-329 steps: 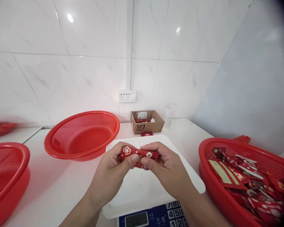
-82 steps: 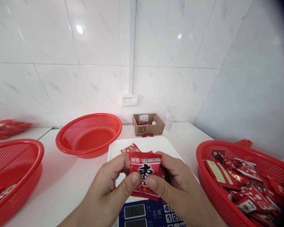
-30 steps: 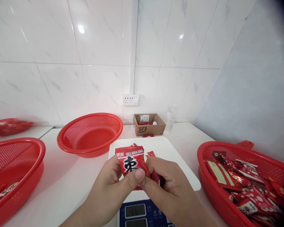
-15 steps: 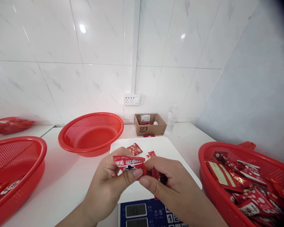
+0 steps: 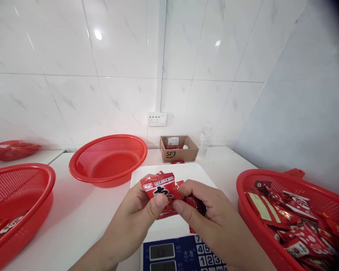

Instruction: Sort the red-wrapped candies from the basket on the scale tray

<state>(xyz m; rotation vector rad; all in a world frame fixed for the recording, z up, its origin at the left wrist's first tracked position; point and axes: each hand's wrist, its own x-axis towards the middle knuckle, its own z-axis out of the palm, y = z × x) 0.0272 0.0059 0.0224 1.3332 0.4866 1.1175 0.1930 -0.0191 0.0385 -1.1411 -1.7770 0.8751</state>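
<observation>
Both hands met over the white plate (image 5: 199,171) of a weighing scale, whose blue keypad panel (image 5: 188,254) and small display (image 5: 161,251) showed at the bottom edge of the view. The left hand (image 5: 135,216) had its fingers (image 5: 159,200) pinched on a red snack packet (image 5: 161,189). The packet was held flat towards the camera, tilted a little, with white lettering along its top edge and a large black character on its face. The right hand (image 5: 214,218) touched the same packet from the other side, its thumb against the lower right corner. Its remaining fingers (image 5: 199,190) curled closed around a few more dark red packets (image 5: 196,203) bunched in the palm. The scale stood on a white desk (image 5: 81,214) set in a tiled corner. To the right, close to the right forearm, a red mesh basket (image 5: 243,210) was heaped with similar packets (image 5: 293,222). A second red basket (image 5: 107,165) sat behind and to the left of the scale. A third (image 5: 31,168), at the left edge, held a couple of packets (image 5: 5,226) at its bottom. Against the wall, beyond the scale, stood an open cardboard box (image 5: 178,150) with a clear plastic bottle (image 5: 205,138) just beside it. One small red packet (image 5: 177,162) lay between the box and the plate. A wall socket (image 5: 157,119) sat above the box, and some red bags (image 5: 11,148) lay at the far left.
</observation>
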